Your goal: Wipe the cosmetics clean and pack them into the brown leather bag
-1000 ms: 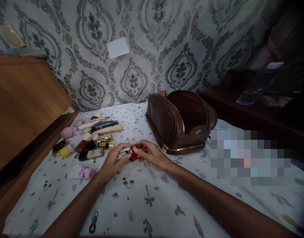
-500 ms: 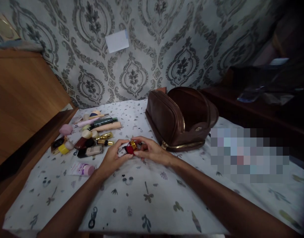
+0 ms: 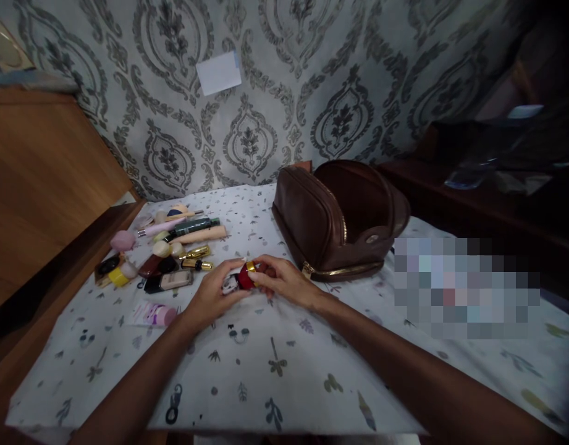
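Note:
Between my two hands, just above the cloth, is a small red container with a gold band [image 3: 248, 276], perhaps a cosmetic jar. My left hand [image 3: 214, 287] curls around its left side, where a white and dark patch also shows. The fingers of my right hand [image 3: 284, 281] pinch it at the gold end; part of it is hidden behind them. Left of my hands lie gold tubes [image 3: 197, 264], a beige foundation bottle with a black cap [image 3: 169, 282] and a white and purple tube with a pink cap [image 3: 152, 314].
An open brown leather bag [image 3: 312, 213] stands behind my right hand. Several more cosmetics, including a pink sponge [image 3: 123, 240], lie at the left on a patterned white cloth [image 3: 240, 371]. A wooden cabinet [image 3: 47, 185] borders the left. A blurred-out patch [image 3: 467, 290] covers something at right.
The red container has turned slightly between my hands and more of its red side shows. My right fingers have shifted a little at its gold end.

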### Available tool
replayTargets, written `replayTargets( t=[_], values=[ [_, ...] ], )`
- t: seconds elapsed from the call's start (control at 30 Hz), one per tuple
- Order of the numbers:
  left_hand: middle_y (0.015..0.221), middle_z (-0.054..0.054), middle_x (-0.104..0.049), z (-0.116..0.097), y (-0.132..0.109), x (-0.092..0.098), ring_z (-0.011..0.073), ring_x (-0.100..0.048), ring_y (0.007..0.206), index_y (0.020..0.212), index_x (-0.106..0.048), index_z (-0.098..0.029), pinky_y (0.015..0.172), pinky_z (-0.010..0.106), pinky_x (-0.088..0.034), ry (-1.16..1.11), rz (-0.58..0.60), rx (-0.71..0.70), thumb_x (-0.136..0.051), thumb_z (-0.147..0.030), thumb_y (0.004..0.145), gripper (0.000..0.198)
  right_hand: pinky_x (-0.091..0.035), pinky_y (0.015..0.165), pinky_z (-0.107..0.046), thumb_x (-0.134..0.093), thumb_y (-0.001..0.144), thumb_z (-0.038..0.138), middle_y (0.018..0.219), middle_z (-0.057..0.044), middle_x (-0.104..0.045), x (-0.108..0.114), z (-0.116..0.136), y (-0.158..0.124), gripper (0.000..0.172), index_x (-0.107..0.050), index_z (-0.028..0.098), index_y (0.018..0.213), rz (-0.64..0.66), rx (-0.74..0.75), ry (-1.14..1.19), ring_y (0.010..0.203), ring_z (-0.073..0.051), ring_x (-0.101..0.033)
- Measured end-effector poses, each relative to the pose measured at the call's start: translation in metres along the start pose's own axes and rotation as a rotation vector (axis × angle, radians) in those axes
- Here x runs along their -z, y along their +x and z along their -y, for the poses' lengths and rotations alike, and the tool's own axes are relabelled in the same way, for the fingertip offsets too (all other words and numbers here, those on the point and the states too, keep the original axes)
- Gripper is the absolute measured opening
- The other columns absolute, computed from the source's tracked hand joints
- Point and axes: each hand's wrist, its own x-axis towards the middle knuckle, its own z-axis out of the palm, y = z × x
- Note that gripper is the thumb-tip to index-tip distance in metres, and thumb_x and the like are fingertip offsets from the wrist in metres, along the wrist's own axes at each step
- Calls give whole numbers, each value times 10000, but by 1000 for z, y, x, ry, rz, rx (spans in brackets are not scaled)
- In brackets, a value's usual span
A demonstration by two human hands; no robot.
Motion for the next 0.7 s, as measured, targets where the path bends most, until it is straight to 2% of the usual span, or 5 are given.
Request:
replayTargets(
  t=[0.07, 0.17, 0.33, 0.47, 0.7],
  values=[
    [1261, 103, -633, 2, -1, -3, 259, -597, 1167, 1253, -530, -197, 1001, 391, -470, 40, 1, -10, -728, -318, 794, 514, -436, 491, -246, -627, 840, 527, 724, -6, -649, 0, 2, 0, 401, -662, 176, 1029, -4, 1, -1, 504, -119, -553],
    [1268, 103, -622, 3, -2, -6, 264, -584, 1177, 1255, -520, -201, 1011, 401, -457, 38, -19, 17, -704, -307, 808, 495, -439, 496, -256, -682, 798, 504, 727, -5, -638, 0, 5, -2, 442, -663, 158, 1073, -10, -25, 9, 510, -122, -550],
    [1204, 82, -650, -2, 0, 1, 270, -598, 1122, 1241, -532, -193, 969, 390, -462, -129, -7, 185, -706, -368, 804, 502, -476, 554, -238, -778, 720, 378, 797, 22, -610, 3, 6, -3, 740, -481, 190, 1372, 91, -56, 207, 599, -104, -544],
    [1201, 53, -659, -4, 1, 3, 265, -593, 1135, 1230, -557, -206, 966, 368, -463, -205, 6, 210, -709, -368, 801, 483, -480, 525, -217, -779, 718, 389, 923, -10, -611, 5, 5, -1, 637, -536, 188, 1271, 131, -66, 274, 621, -87, -551],
    [1206, 64, -682, -2, 1, 4, 258, -614, 1136, 1190, -619, -205, 996, 380, -463, -141, -25, 156, -678, -353, 831, 392, -462, 488, -208, -730, 766, 437, 790, 15, -574, 3, 2, -1, 526, -545, 177, 1184, 69, -57, 153, 600, -101, -557]
  ],
)
